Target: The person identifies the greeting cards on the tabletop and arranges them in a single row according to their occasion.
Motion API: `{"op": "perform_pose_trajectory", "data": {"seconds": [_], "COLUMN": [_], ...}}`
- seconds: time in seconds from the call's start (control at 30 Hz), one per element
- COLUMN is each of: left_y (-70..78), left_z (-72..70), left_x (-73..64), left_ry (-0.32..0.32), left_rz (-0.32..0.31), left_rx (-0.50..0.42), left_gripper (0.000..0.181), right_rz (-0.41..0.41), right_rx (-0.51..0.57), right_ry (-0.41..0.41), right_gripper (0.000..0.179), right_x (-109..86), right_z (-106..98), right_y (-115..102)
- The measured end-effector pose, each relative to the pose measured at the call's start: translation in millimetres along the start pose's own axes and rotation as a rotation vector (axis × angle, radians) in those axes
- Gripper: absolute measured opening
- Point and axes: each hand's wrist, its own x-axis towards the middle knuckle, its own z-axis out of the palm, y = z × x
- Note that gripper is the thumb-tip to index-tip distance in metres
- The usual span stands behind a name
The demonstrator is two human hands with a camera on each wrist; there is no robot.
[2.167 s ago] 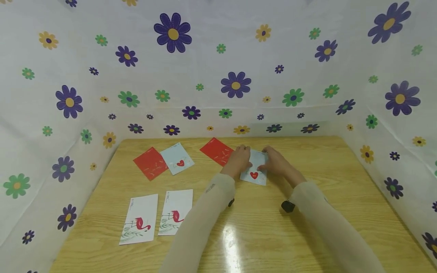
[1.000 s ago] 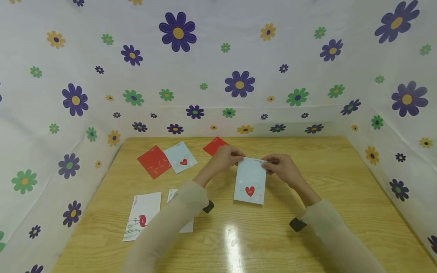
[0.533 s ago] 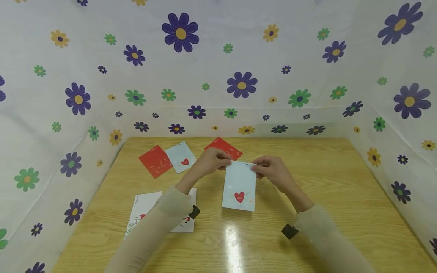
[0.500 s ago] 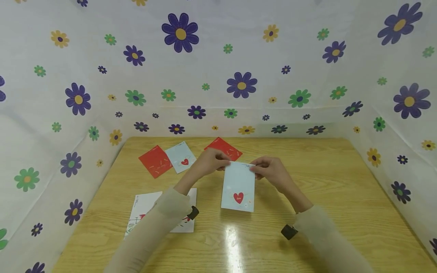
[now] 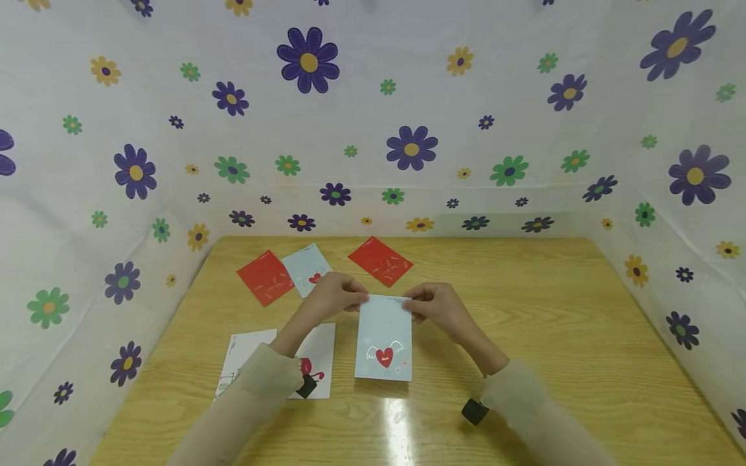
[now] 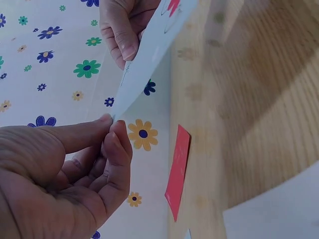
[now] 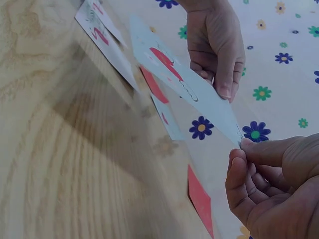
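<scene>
A pale blue card with a winged red heart near its lower edge hangs between both hands over the middle of the table. My left hand pinches its upper left corner between thumb and fingers. The upper right corner is pinched by my right hand in the same way. In the left wrist view the card is seen nearly edge-on, raised off the wood. Both hands also show in the right wrist view, with the card stretched between them.
Behind the held card lies a red card. Further left, another red card overlaps a pale blue heart card. Two white flamingo cards lie at the front left, partly covered by my left arm. Flower-printed cloth surrounds the wooden table.
Both hands have lifted the pale blue card from beside the red one and brought it toward me and to the left. The red card behind is now fully uncovered.
</scene>
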Motion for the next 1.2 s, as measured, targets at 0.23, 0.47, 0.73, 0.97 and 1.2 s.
{"op": "perform_pose_trajectory", "data": {"seconds": [0.23, 0.47, 0.73, 0.97, 1.2], "left_y": [-13.8, -26.9, -38.2, -42.7, -45.8], "left_z": [-1.0, -1.7, -0.1, 2.7, 6.5], "left_x": [-9.3, -15.5, -16.8, -18.2, -16.5], "left_ry": [0.032, 0.042, 0.048, 0.065, 0.091], "left_rz": [-0.048, -0.05, -0.091, -0.098, -0.101], "left_rx": [0.023, 0.029, 0.041, 0.089, 0.123], "left_gripper": [0.012, 0.012, 0.011, 0.009, 0.008], "right_rz": [0.027, 0.039, 0.058, 0.049, 0.025], "right_rx": [0.035, 0.034, 0.0, -0.053, -0.112], "right_ry": [0.003, -0.014, -0.01, 0.007, 0.015], "right_gripper": [0.017, 0.015, 0.016, 0.013, 0.01], "right_x": [-0.7, -1.5, 0.7, 2.4, 4.3], "right_z": [16.1, 25.1, 35.0, 43.4, 48.3], "right_y": [1.3, 3.8, 10.7, 17.9, 20.9]}}
